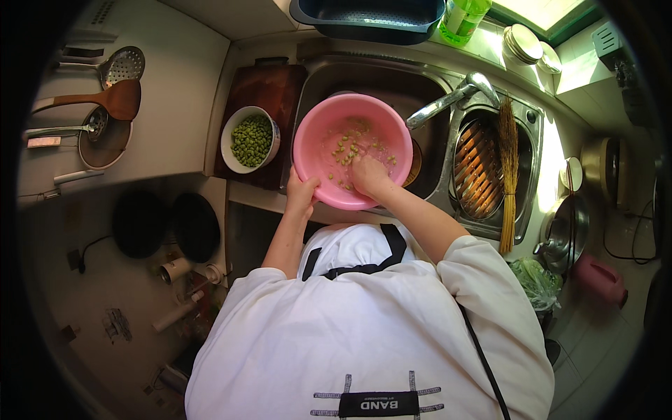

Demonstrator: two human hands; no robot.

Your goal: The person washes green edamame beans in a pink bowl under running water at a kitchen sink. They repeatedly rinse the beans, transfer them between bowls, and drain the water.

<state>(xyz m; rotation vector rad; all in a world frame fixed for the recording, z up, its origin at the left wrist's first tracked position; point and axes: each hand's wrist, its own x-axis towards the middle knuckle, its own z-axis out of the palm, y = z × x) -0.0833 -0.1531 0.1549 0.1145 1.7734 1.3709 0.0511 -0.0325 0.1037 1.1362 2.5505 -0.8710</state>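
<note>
A pink plastic basin (315,131) is held tilted over the near part of the steel sink. Green beans (346,149) lie scattered in a little water inside it. My left hand (302,191) grips the basin's rim at its lower left. Inside the basin, my right hand (369,176) reaches down among the beans; its fingertips are hidden, so whether they hold any cannot be told. A white bowl (227,152) full of green beans (252,140) stands left of the basin on a dark wooden board (262,86).
The faucet (438,107) reaches in from the right of the basin. A straw brush (508,178) lies across the smaller sink, beside a slatted brown rack (478,168). Behind the sink stand a dark blue plastic basket (373,29) and a green bottle (462,21).
</note>
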